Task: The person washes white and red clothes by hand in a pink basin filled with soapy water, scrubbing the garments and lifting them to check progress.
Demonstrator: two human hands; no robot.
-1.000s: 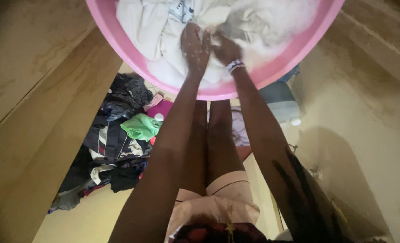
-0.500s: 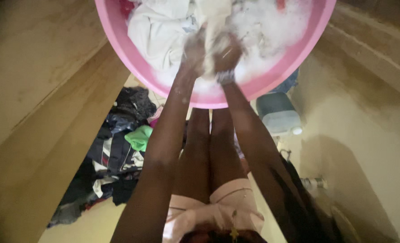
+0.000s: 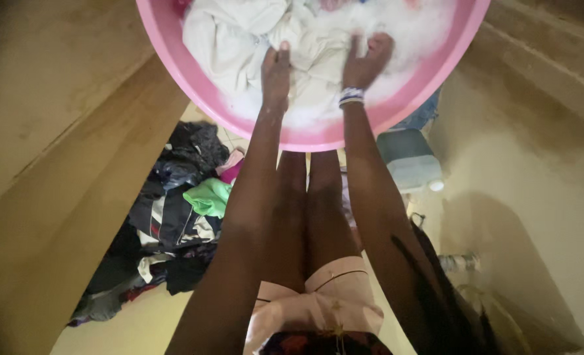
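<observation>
A pink round basin (image 3: 173, 62) at the top of the view holds white cloth (image 3: 229, 39) in soapy foam (image 3: 413, 29). My left hand (image 3: 275, 71) lies on a fold of the white cloth near the basin's middle, with its fingers closed on the fabric. A hand's width to the right, my right hand (image 3: 367, 60), with a beaded bracelet (image 3: 351, 97) at the wrist, grips the same cloth at the edge of the foam. Both forearms reach up over my bare legs (image 3: 305, 210).
A heap of dark and coloured clothes (image 3: 167, 217), with a green piece (image 3: 208, 196), lies on the floor at the left. A pale plastic jug (image 3: 409, 161) with a white cap stands right of the basin. Tan walls (image 3: 55, 131) close in on both sides.
My hands were pressed together rubbing the white cloth; they have now moved apart, each holding a part of it. The raised strip of cloth has dropped back into the basin.
</observation>
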